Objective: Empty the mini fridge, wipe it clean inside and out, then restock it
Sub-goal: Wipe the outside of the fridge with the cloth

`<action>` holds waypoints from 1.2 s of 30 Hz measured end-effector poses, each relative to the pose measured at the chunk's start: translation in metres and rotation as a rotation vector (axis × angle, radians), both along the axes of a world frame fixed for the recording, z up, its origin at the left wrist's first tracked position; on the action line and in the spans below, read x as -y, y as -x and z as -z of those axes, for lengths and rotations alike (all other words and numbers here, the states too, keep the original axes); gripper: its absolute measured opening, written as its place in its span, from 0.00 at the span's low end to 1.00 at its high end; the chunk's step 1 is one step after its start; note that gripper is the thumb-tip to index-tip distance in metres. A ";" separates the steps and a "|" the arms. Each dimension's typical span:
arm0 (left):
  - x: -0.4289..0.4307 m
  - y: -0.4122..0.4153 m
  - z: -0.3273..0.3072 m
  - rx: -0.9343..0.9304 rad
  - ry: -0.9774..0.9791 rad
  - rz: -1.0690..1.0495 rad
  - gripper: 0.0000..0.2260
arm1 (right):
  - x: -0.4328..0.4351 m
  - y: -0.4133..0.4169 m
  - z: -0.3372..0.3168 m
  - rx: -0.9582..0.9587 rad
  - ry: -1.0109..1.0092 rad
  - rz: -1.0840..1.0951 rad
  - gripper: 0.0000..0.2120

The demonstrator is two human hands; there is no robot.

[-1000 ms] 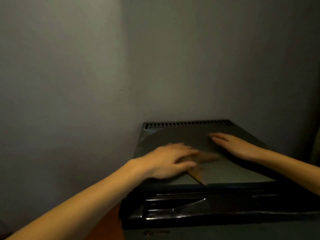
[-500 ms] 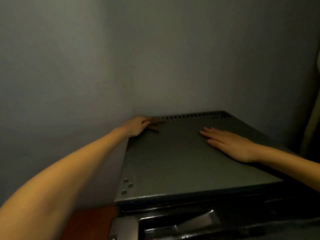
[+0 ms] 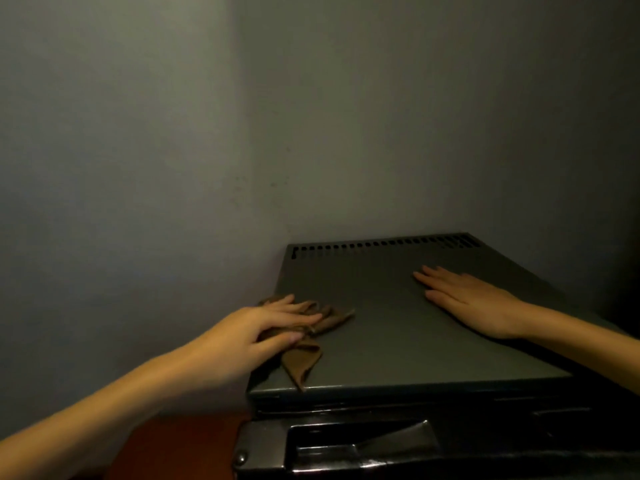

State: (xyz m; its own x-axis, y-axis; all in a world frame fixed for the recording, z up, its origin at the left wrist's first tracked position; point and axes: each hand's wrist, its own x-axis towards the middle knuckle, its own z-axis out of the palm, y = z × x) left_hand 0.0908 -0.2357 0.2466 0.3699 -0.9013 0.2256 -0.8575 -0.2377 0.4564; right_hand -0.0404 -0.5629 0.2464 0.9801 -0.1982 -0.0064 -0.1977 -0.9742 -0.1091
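Note:
The mini fridge (image 3: 398,341) is a dark grey box seen from above, with a row of vent slots along its back edge. A brown cloth (image 3: 304,358) lies crumpled on the fridge top near its left edge. My left hand (image 3: 256,336) presses flat on the cloth with straight fingers. My right hand (image 3: 474,299) rests flat on the right half of the top, palm down, holding nothing. The fridge's black door top with a recessed handle (image 3: 360,445) shows at the bottom.
Grey walls (image 3: 173,168) meet in a corner right behind and to the left of the fridge. A reddish-brown surface (image 3: 180,445) shows below the fridge's left side.
My left hand slid the cloth from the back left corner of the fridge top toward the front left edge. My right hand stayed flat in place.

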 end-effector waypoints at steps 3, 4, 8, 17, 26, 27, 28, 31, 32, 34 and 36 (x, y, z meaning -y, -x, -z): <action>0.032 -0.038 0.000 0.108 -0.065 -0.114 0.14 | 0.001 0.000 0.001 0.014 0.001 -0.002 0.25; 0.049 -0.057 0.002 0.156 -0.079 -0.173 0.14 | 0.002 0.001 0.001 0.018 -0.001 -0.010 0.25; 0.131 -0.113 0.000 0.169 -0.242 -0.350 0.20 | 0.005 -0.002 0.000 0.035 -0.041 -0.014 0.25; 0.149 -0.109 -0.024 -0.382 0.282 -0.415 0.24 | -0.019 -0.130 -0.015 0.306 -0.233 -0.127 0.25; 0.111 -0.102 0.016 -0.169 -0.020 -0.772 0.21 | -0.055 -0.248 -0.013 0.125 -0.172 -0.493 0.18; 0.110 -0.103 0.015 -0.145 -0.055 -0.764 0.22 | -0.045 -0.249 -0.016 0.125 -0.149 -0.517 0.17; 0.110 -0.103 0.014 -0.119 -0.097 -0.744 0.23 | -0.032 -0.248 -0.017 0.137 -0.134 -0.540 0.17; 0.110 -0.107 0.015 -0.089 -0.168 -0.686 0.23 | 0.015 -0.239 -0.017 0.186 -0.154 -0.543 0.21; 0.110 -0.107 0.014 -0.094 -0.172 -0.684 0.22 | 0.031 -0.232 -0.015 0.209 -0.165 -0.527 0.22; 0.109 -0.105 0.012 -0.095 -0.176 -0.688 0.22 | 0.063 -0.215 -0.012 0.250 -0.153 -0.482 0.23; 0.109 -0.101 0.011 -0.091 -0.184 -0.692 0.22 | 0.098 -0.195 -0.013 0.263 -0.124 -0.434 0.25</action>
